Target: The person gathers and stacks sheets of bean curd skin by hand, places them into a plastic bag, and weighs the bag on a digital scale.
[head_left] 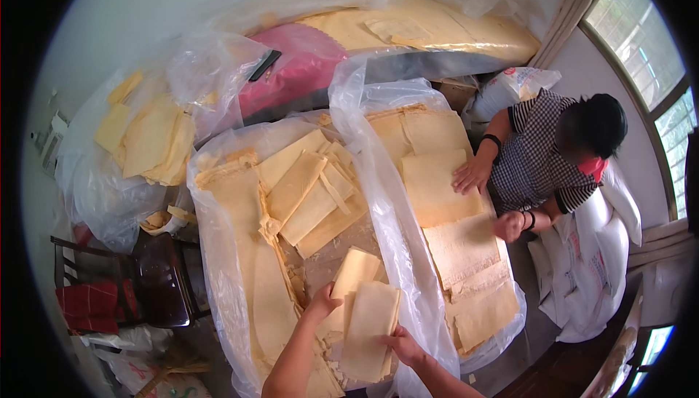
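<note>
Roughly rectangular, matte yellow sheets (370, 331), in both hands (323, 301) (403, 345)

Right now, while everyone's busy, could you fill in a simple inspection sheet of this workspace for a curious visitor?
Surface: clear plastic sheeting around and between piles of pale yellow sheets.
Job's things: two overlapping pale bundles, a left bundle and a right bundle.
Clutter: loose sheets lying at angles, torn scraps about; a dark elongated object on pink wrapping.
Hands: left hand grips the left bundle; right hand grips the right bundle's right edge.
Cables: nothing seen.
Surroundings: a co-worker with one hand on the right-hand pile; dark chair at left; white sacks and window at right.
</note>
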`<state>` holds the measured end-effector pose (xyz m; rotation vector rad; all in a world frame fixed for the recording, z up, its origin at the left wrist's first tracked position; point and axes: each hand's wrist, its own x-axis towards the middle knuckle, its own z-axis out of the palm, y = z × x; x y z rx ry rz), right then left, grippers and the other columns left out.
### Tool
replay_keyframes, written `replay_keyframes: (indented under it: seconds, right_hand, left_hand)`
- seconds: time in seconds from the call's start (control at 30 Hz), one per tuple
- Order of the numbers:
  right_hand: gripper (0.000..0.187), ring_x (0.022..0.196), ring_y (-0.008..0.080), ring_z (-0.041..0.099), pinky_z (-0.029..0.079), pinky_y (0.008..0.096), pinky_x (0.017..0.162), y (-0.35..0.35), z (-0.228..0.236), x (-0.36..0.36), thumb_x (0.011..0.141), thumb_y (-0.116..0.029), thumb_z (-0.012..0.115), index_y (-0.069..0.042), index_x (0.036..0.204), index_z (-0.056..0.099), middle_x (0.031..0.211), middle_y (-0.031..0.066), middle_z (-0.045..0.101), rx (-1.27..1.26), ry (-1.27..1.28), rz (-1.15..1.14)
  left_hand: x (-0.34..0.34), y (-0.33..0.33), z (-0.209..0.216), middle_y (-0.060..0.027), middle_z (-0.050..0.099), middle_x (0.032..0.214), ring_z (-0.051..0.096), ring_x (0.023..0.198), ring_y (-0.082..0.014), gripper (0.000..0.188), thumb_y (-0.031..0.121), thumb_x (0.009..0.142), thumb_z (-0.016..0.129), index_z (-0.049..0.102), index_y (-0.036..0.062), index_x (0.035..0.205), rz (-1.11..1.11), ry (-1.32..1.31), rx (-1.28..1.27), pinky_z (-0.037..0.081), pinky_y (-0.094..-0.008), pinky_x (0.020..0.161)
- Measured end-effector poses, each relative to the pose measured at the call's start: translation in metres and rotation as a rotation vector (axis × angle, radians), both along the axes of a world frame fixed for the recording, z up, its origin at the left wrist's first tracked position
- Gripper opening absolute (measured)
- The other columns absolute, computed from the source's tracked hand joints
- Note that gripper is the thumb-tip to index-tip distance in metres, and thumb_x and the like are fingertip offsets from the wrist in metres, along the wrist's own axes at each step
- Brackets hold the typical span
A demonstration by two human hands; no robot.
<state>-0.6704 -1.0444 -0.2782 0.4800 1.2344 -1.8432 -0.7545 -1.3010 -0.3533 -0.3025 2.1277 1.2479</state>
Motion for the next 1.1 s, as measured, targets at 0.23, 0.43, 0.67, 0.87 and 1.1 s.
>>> replay_keyframes:
  seconds: [0.23, 0.43, 0.67, 0.87, 1.1]
  right_hand:
    - [0.029, 0.089, 0.0147, 0.061, 0.051, 0.0287, 0.076, -0.028, 0.067, -0.015, 0.087, -0.005, 0.058, -0.001, 0.116, 0.056, 0.101, 0.0038, 0.064, 0.073, 0.114, -0.312]
    - [0.041, 0.089, 0.0172, 0.061, 0.051, 0.0307, 0.075, 0.008, 0.083, 0.057, 0.086, -0.024, 0.066, -0.002, 0.118, 0.053, 0.107, 0.0088, 0.061, 0.424, 0.242, -0.348]
    - [0.069, 0.114, 0.0275, 0.052, 0.042, 0.0351, 0.096, 0.114, 0.135, 0.184, 0.087, -0.038, 0.062, -0.004, 0.139, 0.032, 0.128, 0.0179, 0.048, 0.485, 0.532, -0.501]
    - [0.075, 0.124, 0.0244, 0.043, 0.033, 0.0353, 0.104, 0.233, 0.172, 0.332, 0.091, -0.04, 0.057, -0.004, 0.145, 0.018, 0.136, 0.0168, 0.041, 0.673, 0.773, -0.538]
    - [0.067, 0.12, 0.0196, 0.047, 0.036, 0.0364, 0.103, 0.438, 0.266, 0.51, 0.095, -0.049, 0.044, -0.008, 0.144, 0.023, 0.133, 0.0092, 0.046, 0.095, 0.712, -1.35]
  left_hand:
    - [0.064, 0.03, 0.106, -0.0072, 0.06, 0.116, 0.059, 0.105, -0.0195, 0.046, -0.008, 0.084, 0.049, 0.048, 0.0053, 0.128, 0.452, -0.103, 0.728, 0.051, -0.0322, 0.085]
    - [0.128, 0.074, 0.134, -0.01, 0.059, 0.119, 0.059, 0.107, -0.0253, 0.04, 0.009, 0.09, 0.054, 0.047, 0.0046, 0.129, 0.844, -0.541, 1.189, 0.05, -0.0375, 0.088]
    - [0.227, 0.217, 0.195, -0.0136, 0.06, 0.109, 0.06, 0.093, -0.0263, 0.044, 0.021, 0.089, 0.057, 0.047, -0.0012, 0.127, 0.355, -0.3, 0.81, 0.05, -0.0379, 0.082]
    - [0.326, 0.326, 0.201, -0.0158, 0.06, 0.116, 0.06, 0.103, -0.03, 0.042, 0.024, 0.088, 0.059, 0.052, -0.0005, 0.122, 0.035, -0.616, 0.885, 0.05, -0.0411, 0.09]
    - [0.437, 0.522, 0.246, -0.0156, 0.058, 0.121, 0.057, 0.11, -0.0296, 0.048, 0.024, 0.086, 0.061, 0.05, -0.0009, 0.125, -0.443, -0.843, 0.893, 0.047, -0.0437, 0.095]
